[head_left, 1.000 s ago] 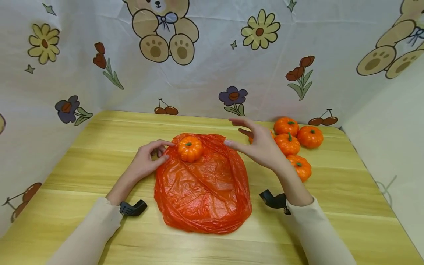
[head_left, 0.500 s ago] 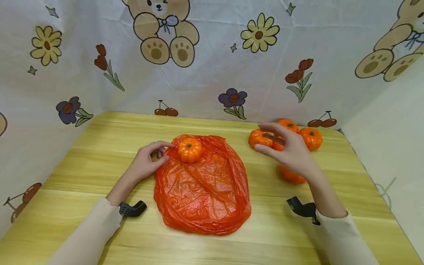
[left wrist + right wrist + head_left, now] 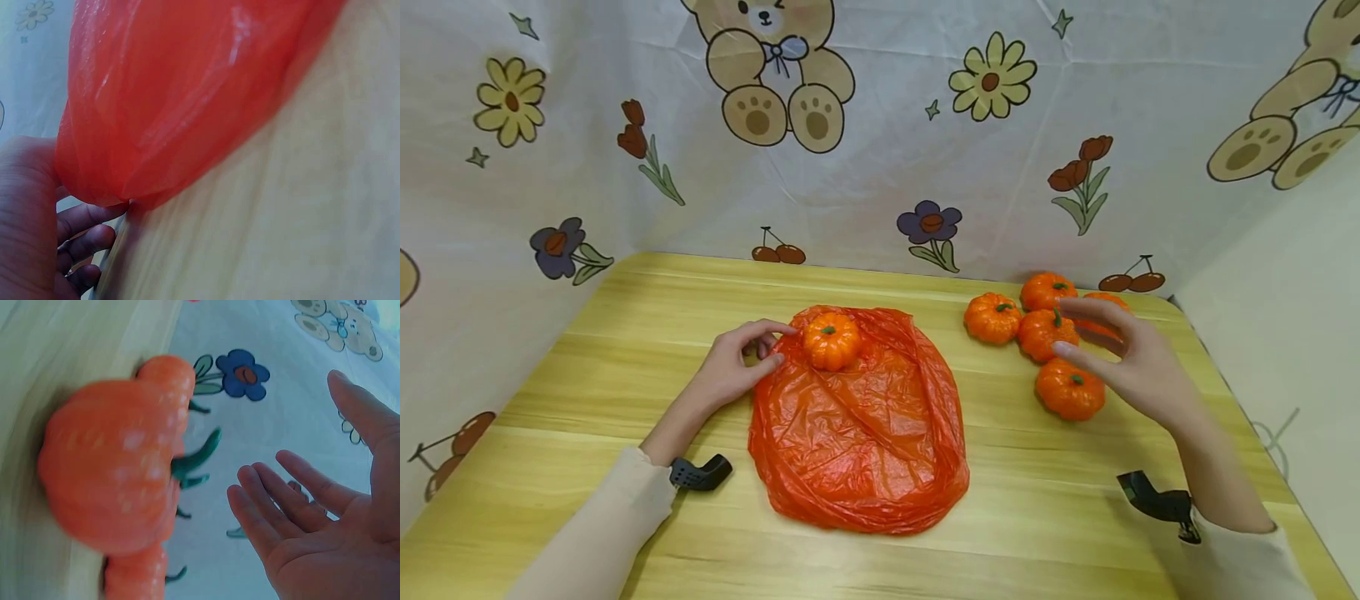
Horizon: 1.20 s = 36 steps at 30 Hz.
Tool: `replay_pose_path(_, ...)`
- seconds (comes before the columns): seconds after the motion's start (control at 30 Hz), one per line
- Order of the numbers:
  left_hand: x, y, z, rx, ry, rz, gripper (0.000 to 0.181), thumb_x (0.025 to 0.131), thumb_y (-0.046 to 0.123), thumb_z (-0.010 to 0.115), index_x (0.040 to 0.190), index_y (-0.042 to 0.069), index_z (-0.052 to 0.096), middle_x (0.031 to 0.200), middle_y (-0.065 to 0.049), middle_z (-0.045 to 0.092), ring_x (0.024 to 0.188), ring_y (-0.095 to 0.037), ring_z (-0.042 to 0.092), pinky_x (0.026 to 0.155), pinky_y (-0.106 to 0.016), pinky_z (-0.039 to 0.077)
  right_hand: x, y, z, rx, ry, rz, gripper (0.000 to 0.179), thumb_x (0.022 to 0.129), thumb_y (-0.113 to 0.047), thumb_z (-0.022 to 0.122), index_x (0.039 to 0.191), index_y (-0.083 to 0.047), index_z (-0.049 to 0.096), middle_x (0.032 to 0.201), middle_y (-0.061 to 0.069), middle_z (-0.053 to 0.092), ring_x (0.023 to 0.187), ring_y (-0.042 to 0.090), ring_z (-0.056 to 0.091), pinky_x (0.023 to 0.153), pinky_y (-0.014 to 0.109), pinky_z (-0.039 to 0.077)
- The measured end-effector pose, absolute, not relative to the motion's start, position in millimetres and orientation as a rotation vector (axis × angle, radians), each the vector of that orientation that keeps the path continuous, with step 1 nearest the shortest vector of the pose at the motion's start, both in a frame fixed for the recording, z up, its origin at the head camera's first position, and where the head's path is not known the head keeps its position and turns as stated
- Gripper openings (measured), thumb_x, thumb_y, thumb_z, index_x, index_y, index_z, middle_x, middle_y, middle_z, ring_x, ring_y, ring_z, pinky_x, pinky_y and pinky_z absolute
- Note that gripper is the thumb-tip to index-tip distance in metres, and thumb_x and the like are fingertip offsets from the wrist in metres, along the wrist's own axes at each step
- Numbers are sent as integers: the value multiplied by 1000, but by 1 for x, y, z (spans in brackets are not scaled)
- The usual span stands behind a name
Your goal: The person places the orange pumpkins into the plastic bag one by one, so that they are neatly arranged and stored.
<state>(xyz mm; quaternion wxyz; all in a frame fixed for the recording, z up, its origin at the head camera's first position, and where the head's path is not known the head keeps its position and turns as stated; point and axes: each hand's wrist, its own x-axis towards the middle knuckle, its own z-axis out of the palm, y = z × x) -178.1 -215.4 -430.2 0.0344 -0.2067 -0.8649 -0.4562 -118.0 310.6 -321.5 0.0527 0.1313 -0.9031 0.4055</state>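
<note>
In the head view, one red plastic bag lies spread on the surface, just right of the left fingers. The thumb and forefinger stand apart at its edge, probably to steady the thin film; whether they grip it I cannot tell. One lone pumpkin rests stem-up on the bag, just right of those fingertips, where its weight may help hold the plastic down.

The right fingers are spread and hold nothing, likely parted to suit a round body. Five more pumpkins gather around them, six in all: the middle pumpkin by the gap between thumb and forefinger, the near pumpkin on the wearer's side of the thumb, the far pumpkin beyond the forefinger's tip, the leftmost pumpkin further left, and the half-hidden pumpkin behind the forefinger.

In the left wrist view, the bag drapes against the left fingers; three show bent beneath its fold, and the thumb's tip is out of sight.

In the right wrist view, the right fingers are apart from the pumpkins. Five green stems show beside them; the overlapping bodies are harder to count.
</note>
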Motion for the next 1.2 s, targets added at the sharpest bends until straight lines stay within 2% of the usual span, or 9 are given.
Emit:
replay_pose_path(0.13, -178, -217, -431, -637, -2656, -1410, 37, 95, 8, 75, 128, 24, 74, 94, -2, 62, 82, -19, 53, 71, -28, 44, -112, 328, -323, 355, -2734, 1218, 51, 97, -14, 77, 145, -14, 60, 139, -10, 62, 120, -4, 60, 99, 4, 43)
replay_pose_path(0.23, -178, -219, -432, -637, -2650, -1411, 35, 95, 9, 75, 128, 23, 74, 95, -2, 62, 83, -19, 53, 72, -29, 44, -110, 335, -325, 337, -2734, 1219, 52, 97, -12, 77, 146, -11, 59, 137, -13, 61, 120, -7, 59, 97, 3, 43)
replay_pose_path(0.47, -177, -221, -434, -639, -2636, -1392, 35, 95, 10, 75, 128, 23, 74, 92, -2, 62, 81, -18, 53, 71, -28, 43, -111, 341, -331, 360, -2753, 1230, 51, 97, -11, 77, 145, -14, 60, 138, -12, 61, 121, -12, 59, 97, 5, 44)
replay_pose_path(0.57, -178, -221, -434, -641, -2636, -1405, 36, 95, 9, 75, 128, 23, 74, 93, -2, 62, 82, -18, 53, 72, -28, 44, -112, 343, -334, 368, -2765, 1246, 51, 97, -11, 77, 145, -11, 59, 138, -11, 61, 121, -12, 59, 97, 6, 45)
replay_pose_path(0.8, -179, -216, -433, -644, -2650, -1421, 36, 95, 9, 75, 128, 25, 74, 95, -2, 62, 82, -19, 53, 71, -29, 44, -105, 357, -347, 400, -2829, 1310, 53, 97, -7, 76, 146, -9, 58, 143, 5, 61, 125, -6, 58, 98, 7, 46)
replay_pose_path(1.2, -178, -217, -433, -663, -2644, -1413, 36, 96, 10, 75, 130, 23, 74, 93, -2, 62, 82, -18, 52, 71, -27, 43, -99, 367, -365, 526, -2938, 1313, 57, 94, -9, 79, 148, -12, 58, 144, 0, 61, 126, -7, 55, 98, 8, 46)
